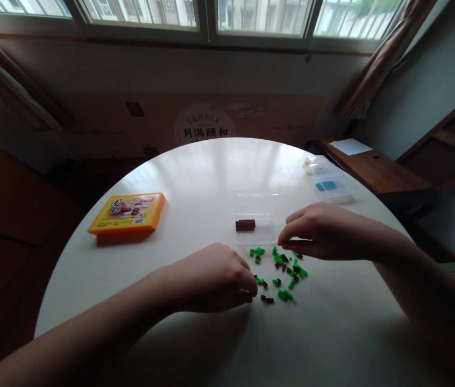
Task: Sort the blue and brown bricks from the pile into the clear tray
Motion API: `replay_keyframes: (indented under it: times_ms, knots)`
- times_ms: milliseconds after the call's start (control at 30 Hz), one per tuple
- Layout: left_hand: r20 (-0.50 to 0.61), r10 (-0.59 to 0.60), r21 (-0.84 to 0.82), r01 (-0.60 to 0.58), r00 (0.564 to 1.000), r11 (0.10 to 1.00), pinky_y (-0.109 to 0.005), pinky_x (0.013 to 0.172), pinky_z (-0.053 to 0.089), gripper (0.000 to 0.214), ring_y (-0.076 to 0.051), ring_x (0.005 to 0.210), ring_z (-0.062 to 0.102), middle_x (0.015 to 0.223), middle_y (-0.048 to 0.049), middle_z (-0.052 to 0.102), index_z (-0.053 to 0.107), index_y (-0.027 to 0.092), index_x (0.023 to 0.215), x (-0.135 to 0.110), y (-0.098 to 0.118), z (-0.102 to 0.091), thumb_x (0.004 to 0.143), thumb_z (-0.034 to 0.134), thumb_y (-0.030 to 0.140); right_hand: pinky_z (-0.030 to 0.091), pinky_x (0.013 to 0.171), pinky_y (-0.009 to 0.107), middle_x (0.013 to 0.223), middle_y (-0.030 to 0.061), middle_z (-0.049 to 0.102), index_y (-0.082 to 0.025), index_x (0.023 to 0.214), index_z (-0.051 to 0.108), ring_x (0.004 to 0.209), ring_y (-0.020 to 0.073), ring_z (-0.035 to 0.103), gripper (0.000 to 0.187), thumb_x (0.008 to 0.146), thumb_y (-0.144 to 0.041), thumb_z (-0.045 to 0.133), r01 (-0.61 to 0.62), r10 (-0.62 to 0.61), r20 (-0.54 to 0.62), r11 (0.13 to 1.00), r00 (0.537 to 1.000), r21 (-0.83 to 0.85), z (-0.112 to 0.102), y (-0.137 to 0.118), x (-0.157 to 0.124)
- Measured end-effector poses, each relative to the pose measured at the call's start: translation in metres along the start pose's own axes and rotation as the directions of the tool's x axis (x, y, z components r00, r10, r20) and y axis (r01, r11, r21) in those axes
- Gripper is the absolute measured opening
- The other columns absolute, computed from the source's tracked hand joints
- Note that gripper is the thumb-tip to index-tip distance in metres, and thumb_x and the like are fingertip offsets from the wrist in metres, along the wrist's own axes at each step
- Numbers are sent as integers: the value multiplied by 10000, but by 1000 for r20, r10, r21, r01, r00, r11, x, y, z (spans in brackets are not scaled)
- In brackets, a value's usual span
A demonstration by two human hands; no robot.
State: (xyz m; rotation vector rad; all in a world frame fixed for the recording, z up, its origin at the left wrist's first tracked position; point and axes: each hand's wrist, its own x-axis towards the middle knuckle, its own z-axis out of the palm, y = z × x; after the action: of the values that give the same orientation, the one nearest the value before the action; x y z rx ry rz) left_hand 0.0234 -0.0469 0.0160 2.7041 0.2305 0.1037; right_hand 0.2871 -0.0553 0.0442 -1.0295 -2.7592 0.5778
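Several tiny green and brown building bricks (284, 271) lie scattered on the round white table (195, 177). My left hand (215, 277) rests at their left edge, fingers curled in a pinch over a small brown brick. My right hand (318, 231) hovers above the pile's far side, thumb and fingers pinched together on something too small to make out. Behind the pile stands a clear plastic tray (256, 219) holding a small brown assembled block (245, 224).
An orange toy box (127, 213) lies at the table's left. More clear plastic trays (328, 180), one with a blue piece, sit at the far right edge. A wooden side table (372, 166) with a paper sheet stands beyond, under a window.
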Motion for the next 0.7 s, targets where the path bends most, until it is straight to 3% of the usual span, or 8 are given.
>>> replay_keyframes:
  times_ms: [500, 700]
  knots:
    - [37, -21, 87, 18, 999, 996, -216, 511, 366, 161, -95, 519, 490, 613, 36, 610, 611, 195, 650, 0, 0, 8, 793, 634, 126, 430, 653, 221, 824, -11, 720, -214, 913, 730, 697, 101, 632, 134, 844, -155, 631, -13, 12, -86, 1000, 996, -13, 5, 14, 5]
    - [-26, -40, 160, 44, 999, 986, -213, 498, 333, 178, -85, 503, 482, 611, 35, 588, 597, 191, 689, -6, -5, -4, 860, 579, 144, 417, 642, 214, 814, -3, 717, -208, 914, 729, 671, 94, 615, 121, 852, -169, 632, 10, -11, -137, 1000, 991, -7, 6, 13, 5]
